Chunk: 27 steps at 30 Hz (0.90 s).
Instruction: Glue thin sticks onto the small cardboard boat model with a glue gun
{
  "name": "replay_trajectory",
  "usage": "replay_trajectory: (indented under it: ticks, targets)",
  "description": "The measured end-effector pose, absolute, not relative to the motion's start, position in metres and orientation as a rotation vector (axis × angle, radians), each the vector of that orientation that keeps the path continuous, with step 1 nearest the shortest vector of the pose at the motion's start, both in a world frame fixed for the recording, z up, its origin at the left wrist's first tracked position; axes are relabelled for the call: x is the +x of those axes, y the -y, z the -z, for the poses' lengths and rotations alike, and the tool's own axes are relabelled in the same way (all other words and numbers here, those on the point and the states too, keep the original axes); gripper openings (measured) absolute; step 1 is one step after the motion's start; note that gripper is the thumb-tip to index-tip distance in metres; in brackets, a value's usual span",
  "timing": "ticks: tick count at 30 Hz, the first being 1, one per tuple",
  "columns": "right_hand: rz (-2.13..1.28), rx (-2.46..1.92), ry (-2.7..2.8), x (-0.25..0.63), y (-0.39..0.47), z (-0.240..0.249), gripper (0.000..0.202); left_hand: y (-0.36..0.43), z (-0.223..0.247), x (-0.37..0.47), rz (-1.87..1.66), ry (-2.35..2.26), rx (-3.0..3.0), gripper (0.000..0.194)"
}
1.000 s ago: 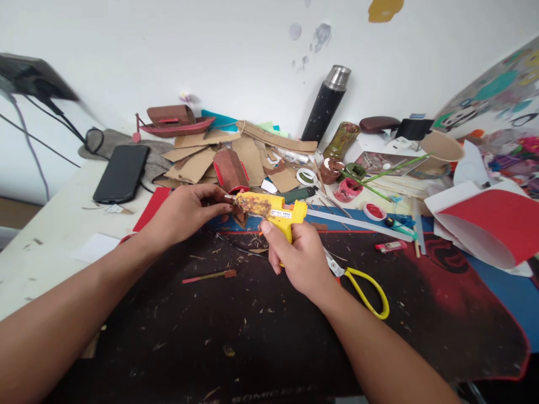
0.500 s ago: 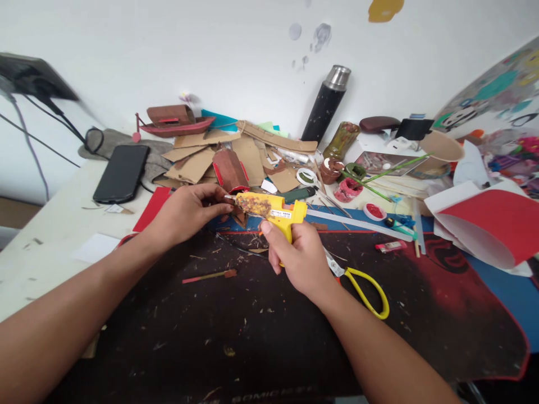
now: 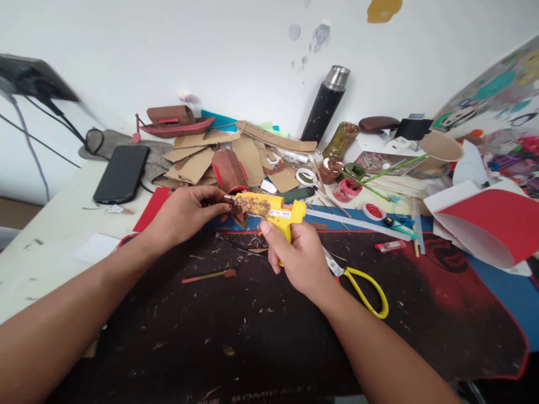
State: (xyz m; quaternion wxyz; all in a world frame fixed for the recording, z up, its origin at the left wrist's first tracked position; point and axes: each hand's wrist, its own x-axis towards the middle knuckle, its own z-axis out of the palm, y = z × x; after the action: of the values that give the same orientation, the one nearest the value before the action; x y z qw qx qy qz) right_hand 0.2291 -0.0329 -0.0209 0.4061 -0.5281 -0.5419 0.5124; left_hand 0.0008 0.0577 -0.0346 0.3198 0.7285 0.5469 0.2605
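A yellow plastic glue gun with a stained barrel is gripped around its handle by the right hand, its nozzle held at the fingertips of the left hand. Those fingers are drawn together; whether anything is pinched cannot be told. Gluing is judged to be under way, though no bead can be made out. A reddish-brown model boat appears assembled, while a brown arched cover with red edges is seemingly left unattached.
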Motion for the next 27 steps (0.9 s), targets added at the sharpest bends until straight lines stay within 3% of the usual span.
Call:
replay_trajectory:
  ticks: [27]
  targets:
    - [-1.289,-1.323,1.381,0.2293,0.0327,0.0213,0.047,-0.0556,0.0303,-0.0068,-0.606,-1.357,1.971,0.026]
